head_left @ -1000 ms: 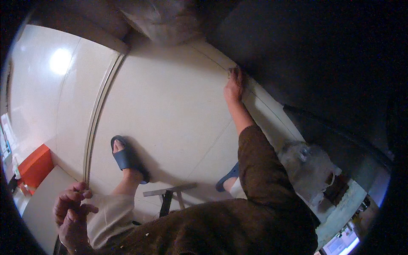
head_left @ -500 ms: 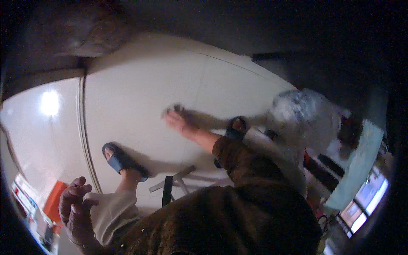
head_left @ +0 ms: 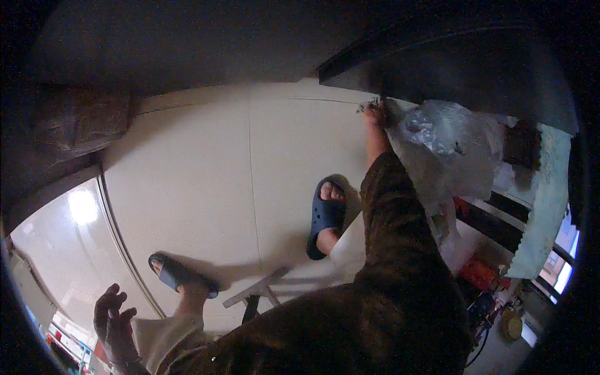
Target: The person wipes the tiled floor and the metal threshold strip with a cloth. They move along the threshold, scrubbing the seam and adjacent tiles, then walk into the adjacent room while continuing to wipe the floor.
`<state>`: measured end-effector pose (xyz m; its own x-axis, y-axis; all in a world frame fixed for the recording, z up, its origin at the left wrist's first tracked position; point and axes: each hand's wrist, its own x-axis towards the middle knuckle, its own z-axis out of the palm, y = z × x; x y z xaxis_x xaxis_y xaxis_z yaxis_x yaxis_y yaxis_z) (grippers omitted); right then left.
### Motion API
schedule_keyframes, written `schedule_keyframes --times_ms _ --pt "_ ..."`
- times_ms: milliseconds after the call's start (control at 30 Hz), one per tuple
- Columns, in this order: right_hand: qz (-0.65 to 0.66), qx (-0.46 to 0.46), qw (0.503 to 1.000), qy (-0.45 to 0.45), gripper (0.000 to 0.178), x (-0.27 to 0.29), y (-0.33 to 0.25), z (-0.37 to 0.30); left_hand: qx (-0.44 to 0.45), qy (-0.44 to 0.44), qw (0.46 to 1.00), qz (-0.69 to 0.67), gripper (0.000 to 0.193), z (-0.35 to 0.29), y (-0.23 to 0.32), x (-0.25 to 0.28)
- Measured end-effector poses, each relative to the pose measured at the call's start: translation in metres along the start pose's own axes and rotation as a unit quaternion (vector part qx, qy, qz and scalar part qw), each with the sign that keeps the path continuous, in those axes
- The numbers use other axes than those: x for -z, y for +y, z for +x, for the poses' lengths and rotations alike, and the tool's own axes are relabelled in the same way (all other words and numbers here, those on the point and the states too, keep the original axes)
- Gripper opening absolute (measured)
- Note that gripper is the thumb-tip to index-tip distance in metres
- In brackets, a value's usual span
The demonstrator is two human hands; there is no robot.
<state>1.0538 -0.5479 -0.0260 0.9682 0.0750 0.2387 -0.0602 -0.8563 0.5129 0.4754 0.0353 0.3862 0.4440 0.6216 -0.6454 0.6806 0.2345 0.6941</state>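
Observation:
My right hand [head_left: 375,117] reaches far out at the end of a brown sleeve, beside a clear plastic bag [head_left: 465,164]. Its fingers are closed on a small grey, crumpled-looking piece [head_left: 369,107], too small and dim to name. Whether the hand touches the bag I cannot tell. At the lower left, my left hand [head_left: 114,324] is held up near my left trouser leg, with its fingers loosely bent and apart, and nothing shows in it.
My feet wear dark slippers [head_left: 327,212] on pale floor tiles [head_left: 194,181]. A wooden stool-like frame [head_left: 256,289] stands close to me. Dark furniture [head_left: 450,62] overhangs the far right, and a pale green cloth [head_left: 545,206] hangs at the right. A wrapped box-like shape [head_left: 84,119] is at the left.
My right hand has swung right and farther away, from the middle of the floor to beside the plastic bag, the small piece still in it. My left hand has dropped slightly.

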Motion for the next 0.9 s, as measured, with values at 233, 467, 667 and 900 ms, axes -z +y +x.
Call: schedule_keyframes --times_ms 233,467,667,900 --pt "0.389 -0.008 0.919 0.064 0.050 0.163 -0.175 -0.107 0.033 0.044 0.994 0.094 0.046 -0.020 0.020 0.000" --pt "0.581 0.347 0.735 -0.040 0.044 0.291 -0.223 -0.251 -0.030 -0.009 0.997 0.065 0.050 -0.031 0.039 -0.035" --pt "0.438 -0.025 0.899 -0.004 0.040 0.216 -0.128 -0.194 -0.047 0.016 0.994 0.097 0.056 -0.036 0.015 0.004" --pt "0.527 0.014 0.848 -0.054 0.045 0.184 -0.134 -0.251 -0.037 0.010 0.991 0.125 0.051 -0.036 0.028 -0.011"
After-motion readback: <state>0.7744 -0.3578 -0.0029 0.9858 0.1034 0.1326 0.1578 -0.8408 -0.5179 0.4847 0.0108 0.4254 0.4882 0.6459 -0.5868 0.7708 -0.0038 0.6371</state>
